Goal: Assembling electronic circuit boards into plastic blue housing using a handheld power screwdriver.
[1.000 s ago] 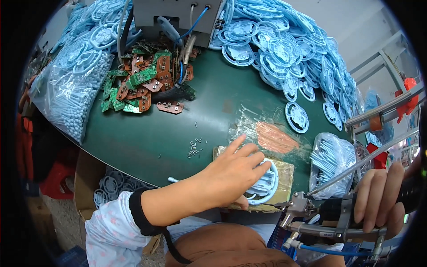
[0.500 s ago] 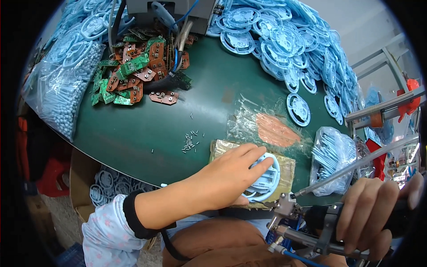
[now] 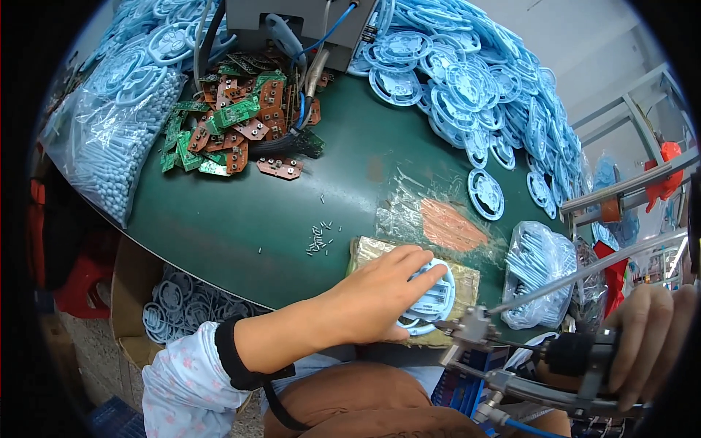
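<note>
My left hand [image 3: 376, 296] presses a round light-blue plastic wheel-shaped part [image 3: 441, 296] onto a tape-wrapped block [image 3: 467, 285], its fingers curled over the far rim and thumb at the near side. At the right, my right hand [image 3: 651, 343] is wrapped round the black body of a powered screwdriver [image 3: 577, 354]. The metal head [image 3: 473, 327] of this tool points left, close to the right edge of the wheel part. A clear feed tube [image 3: 584, 274] and a blue air hose run to it. Whether the tip touches the part cannot be made out.
Loose screws [image 3: 320, 238] lie left of the block. Circuit boards [image 3: 234, 120] are heaped below a grey machine [image 3: 292, 33]. Blue wheel parts [image 3: 467, 80] pile up at the back right. Bags of blue sticks [image 3: 539, 274] stand at both sides; a carton [image 3: 135, 306] sits below the table edge.
My right hand and the screwdriver have shifted right, the tool's head drawing slightly away from the wheel part. My left hand stays on the part. The whole view has shifted a little.
</note>
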Tool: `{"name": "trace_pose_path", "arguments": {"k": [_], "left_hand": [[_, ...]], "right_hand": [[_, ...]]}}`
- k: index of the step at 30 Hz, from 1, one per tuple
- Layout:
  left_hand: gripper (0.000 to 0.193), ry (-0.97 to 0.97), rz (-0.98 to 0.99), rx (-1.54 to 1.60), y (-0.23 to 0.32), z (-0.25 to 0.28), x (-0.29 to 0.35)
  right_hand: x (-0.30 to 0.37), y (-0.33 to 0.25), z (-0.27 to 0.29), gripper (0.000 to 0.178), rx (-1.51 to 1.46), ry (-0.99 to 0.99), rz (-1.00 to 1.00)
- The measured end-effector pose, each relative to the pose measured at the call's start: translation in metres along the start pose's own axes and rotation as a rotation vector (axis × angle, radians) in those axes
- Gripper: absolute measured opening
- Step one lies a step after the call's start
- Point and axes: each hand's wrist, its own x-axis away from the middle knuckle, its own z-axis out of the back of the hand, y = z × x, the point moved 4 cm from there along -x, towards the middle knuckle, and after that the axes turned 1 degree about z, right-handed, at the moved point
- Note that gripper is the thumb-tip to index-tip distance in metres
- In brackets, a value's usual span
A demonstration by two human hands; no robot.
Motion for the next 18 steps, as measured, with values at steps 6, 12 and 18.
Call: {"name": "trace_pose_path", "arguments": {"k": [6, 12, 18], "left_hand": [[0.087, -0.018, -0.007, 0.005, -0.002, 0.001, -0.002], [0.088, -0.062, -0.009, -0.044, 0.003, 0.006, -0.009], [0.086, -0.038, 0.035, -0.131, 0.01, 0.01, 0.001]], "right_hand": [[0.013, 0.017, 0.023, 0.024, 0.045, -0.101, 0.026], [0.004, 0.045, 0.001, 0.016, -0.056, 0.177, 0.091], [0.018, -0.002, 0.024, 0.068, -0.085, 0.015, -0.133]]}}
